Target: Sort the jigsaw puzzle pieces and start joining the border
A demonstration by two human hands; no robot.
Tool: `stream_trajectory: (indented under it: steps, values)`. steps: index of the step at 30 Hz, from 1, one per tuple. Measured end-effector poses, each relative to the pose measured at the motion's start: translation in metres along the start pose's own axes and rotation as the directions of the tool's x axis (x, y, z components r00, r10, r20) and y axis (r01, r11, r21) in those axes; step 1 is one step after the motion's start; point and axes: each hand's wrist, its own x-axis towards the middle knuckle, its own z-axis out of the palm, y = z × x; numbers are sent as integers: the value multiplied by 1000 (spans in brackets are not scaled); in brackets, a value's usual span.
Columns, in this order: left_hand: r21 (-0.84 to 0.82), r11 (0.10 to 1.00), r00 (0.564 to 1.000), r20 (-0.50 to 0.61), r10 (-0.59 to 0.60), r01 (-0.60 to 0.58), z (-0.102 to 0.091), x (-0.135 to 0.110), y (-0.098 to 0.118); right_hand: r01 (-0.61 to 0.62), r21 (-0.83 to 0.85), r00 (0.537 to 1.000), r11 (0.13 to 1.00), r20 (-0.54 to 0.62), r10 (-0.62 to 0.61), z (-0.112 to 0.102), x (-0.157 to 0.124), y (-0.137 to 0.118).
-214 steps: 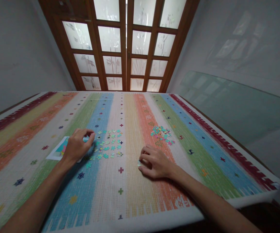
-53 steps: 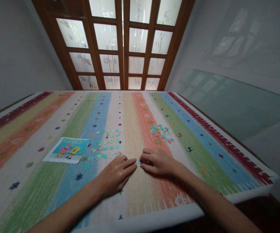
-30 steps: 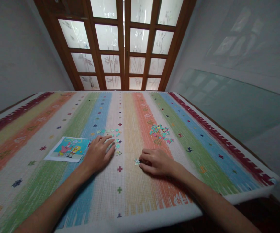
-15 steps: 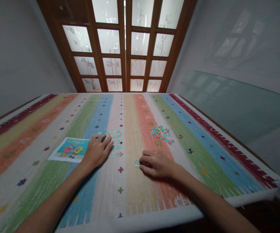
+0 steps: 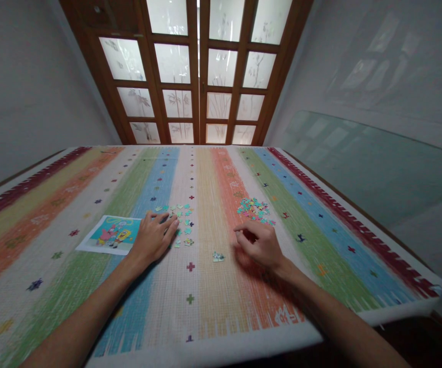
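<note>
My left hand (image 5: 155,236) rests on the cloth with its fingers spread, covering part of a loose layout of teal jigsaw pieces (image 5: 187,231). Under its wrist side lies the right edge of a printed cartoon picture (image 5: 109,234). My right hand (image 5: 257,243) is raised a little above the orange stripe, slightly blurred. Its fingers are curled, with thumb and forefinger tips close together, and no piece shows between them. Left of it, by itself on the yellow stripe, lies a small light jigsaw clump (image 5: 218,256). A pile of jigsaw pieces (image 5: 253,209) sits just beyond my right hand.
A striped, patterned cloth (image 5: 190,312) covers the broad table, whose front edge runs close to me. Wooden doors with frosted panes (image 5: 200,97) stand at the far end. A greenish glass panel (image 5: 366,163) leans along the right wall.
My right hand has let go of the small jigsaw clump and moved up and right, closer to the pile. The clump stays on the yellow stripe. My left hand has not moved.
</note>
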Motion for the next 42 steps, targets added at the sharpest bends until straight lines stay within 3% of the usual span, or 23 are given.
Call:
stream_trajectory:
  steps: [13,17,23,32,42]
  values:
    - [0,1000,1000,-11,3,-3,1,0,4,-112,56,991,992,-72,116,-3,3,-5]
    - [-62,996,997,-46,-63,60,0,5,-1,-108,65,991,992,-69,113,-3,4,-6]
    - [39,982,971,-162,-177,186,-5,21,-12,-109,66,992,992,-61,113,-2,3,-6]
    - [-35,979,977,-77,-201,199,-1,27,-14,-100,74,992,992,-65,105,-2,3,-6]
    - [-143,967,971,-86,-225,211,-4,29,-18,-59,71,998,996,-33,62,-4,4,-8]
